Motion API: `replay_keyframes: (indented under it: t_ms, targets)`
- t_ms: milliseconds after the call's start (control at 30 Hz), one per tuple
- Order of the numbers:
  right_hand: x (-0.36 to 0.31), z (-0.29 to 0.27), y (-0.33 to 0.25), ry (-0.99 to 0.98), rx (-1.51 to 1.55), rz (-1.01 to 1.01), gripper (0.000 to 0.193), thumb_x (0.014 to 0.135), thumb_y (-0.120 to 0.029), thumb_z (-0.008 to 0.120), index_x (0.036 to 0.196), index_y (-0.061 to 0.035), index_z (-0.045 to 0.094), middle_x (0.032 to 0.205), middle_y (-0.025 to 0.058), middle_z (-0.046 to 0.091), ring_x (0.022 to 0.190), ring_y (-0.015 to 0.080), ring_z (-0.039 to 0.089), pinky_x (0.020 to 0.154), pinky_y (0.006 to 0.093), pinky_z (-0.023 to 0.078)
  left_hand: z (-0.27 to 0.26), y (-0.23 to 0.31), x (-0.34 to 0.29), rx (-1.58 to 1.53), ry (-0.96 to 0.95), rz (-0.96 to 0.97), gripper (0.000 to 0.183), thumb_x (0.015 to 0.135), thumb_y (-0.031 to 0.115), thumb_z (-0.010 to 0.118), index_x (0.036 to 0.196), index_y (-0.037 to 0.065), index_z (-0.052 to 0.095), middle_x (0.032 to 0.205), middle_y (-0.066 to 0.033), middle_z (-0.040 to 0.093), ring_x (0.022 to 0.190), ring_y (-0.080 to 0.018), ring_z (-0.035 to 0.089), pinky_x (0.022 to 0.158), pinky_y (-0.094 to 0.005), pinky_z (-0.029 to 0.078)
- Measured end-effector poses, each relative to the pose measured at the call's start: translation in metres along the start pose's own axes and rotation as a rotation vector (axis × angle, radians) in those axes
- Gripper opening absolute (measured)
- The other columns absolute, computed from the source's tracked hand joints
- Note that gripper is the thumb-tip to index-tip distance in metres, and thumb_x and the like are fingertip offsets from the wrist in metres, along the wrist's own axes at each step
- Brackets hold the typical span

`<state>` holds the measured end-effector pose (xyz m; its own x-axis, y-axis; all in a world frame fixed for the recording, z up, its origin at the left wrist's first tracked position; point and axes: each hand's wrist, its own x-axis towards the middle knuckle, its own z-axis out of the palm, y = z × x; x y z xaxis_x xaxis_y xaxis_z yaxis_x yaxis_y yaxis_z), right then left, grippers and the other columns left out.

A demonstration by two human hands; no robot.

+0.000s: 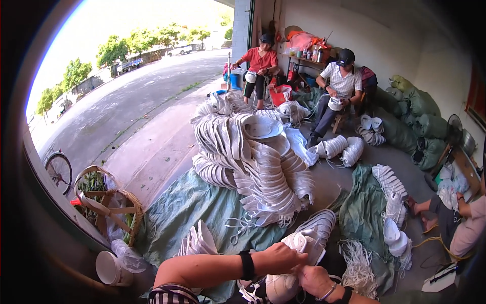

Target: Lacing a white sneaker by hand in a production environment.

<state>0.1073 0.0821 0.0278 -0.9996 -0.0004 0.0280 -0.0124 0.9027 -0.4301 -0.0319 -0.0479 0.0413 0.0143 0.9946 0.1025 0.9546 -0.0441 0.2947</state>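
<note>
My left hand (281, 258) reaches across from the lower left, a black band on its wrist, its fingers closed in a pinch. My right hand (315, 281), with a bracelet and a dark band, meets it fingertip to fingertip, also closed. What they pinch is too small to make out. Just under both hands rests a white shoe upper (281, 290), partly hidden by them. Right behind them lies a stack of nested white shoe uppers (321, 226). A bundle of loose white laces (358, 268) lies beside my right hand.
A large heap of white uppers (248, 157) stands ahead on a green sheet (177, 213). To the left are a wicker basket (132, 213) and a white bucket (112, 269). Two seated people (259, 63) work at the back, another person (468, 228) at right. Green sacks (425, 121) line the wall.
</note>
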Motion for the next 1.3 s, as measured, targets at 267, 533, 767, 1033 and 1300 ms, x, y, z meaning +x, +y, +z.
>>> replay_keyframes:
  t_ms: [267,533,767,1033,1300]
  targets:
    - [-0.002,-0.015,0.012,-0.111,0.250,0.122,0.019,0.091,-0.023,0.047,0.092,-0.0090,0.061,0.062,0.0175,0.060,0.060,0.0355,0.062,0.054,0.0414,0.051,-0.005,-0.008,0.001,-0.120,-0.097,0.031,0.038,0.075,0.023,0.066,0.107,0.010,0.050,0.072,-0.0130,0.061,0.071,-0.0327,0.063,0.060,-0.0424,0.047]
    - [0.011,0.007,0.021,-0.053,-0.064,-0.007,0.019,0.088,-0.024,0.049,0.090,-0.0106,0.062,0.061,0.0161,0.061,0.057,0.0344,0.063,0.053,0.0411,0.052,0.014,-0.006,-0.015,-0.209,0.128,0.077,0.028,0.080,0.022,0.061,0.104,0.010,0.052,0.077,-0.0086,0.060,0.074,-0.0306,0.062,0.069,-0.0408,0.048]
    - [0.024,-0.020,0.016,-0.442,0.401,0.202,0.023,0.090,-0.025,0.050,0.096,-0.0056,0.061,0.056,0.0122,0.060,0.050,0.0234,0.063,0.048,0.0348,0.051,0.026,-0.009,-0.022,-0.276,0.288,0.120,0.022,0.084,0.021,0.059,0.100,0.008,0.052,0.079,-0.0078,0.060,0.074,-0.0293,0.061,0.081,-0.0433,0.048]
    - [0.044,-0.032,0.022,-0.669,0.452,0.236,0.019,0.089,-0.019,0.053,0.097,-0.0040,0.061,0.060,0.0058,0.059,0.043,0.0139,0.056,0.042,0.0273,0.045,0.036,-0.014,-0.023,-0.266,0.317,0.103,0.019,0.085,0.021,0.059,0.097,0.009,0.051,0.079,-0.0081,0.060,0.077,-0.0282,0.062,0.083,-0.0416,0.047]
    - [0.050,-0.121,0.044,0.235,0.470,0.390,0.007,0.084,-0.008,0.056,0.080,-0.0021,0.055,0.051,0.0018,0.053,0.038,0.0076,0.046,0.035,0.0231,0.036,0.022,-0.007,-0.014,-0.373,0.337,0.028,0.021,0.084,0.019,0.060,0.101,0.009,0.052,0.078,-0.0087,0.058,0.077,-0.0282,0.061,0.078,-0.0407,0.048]
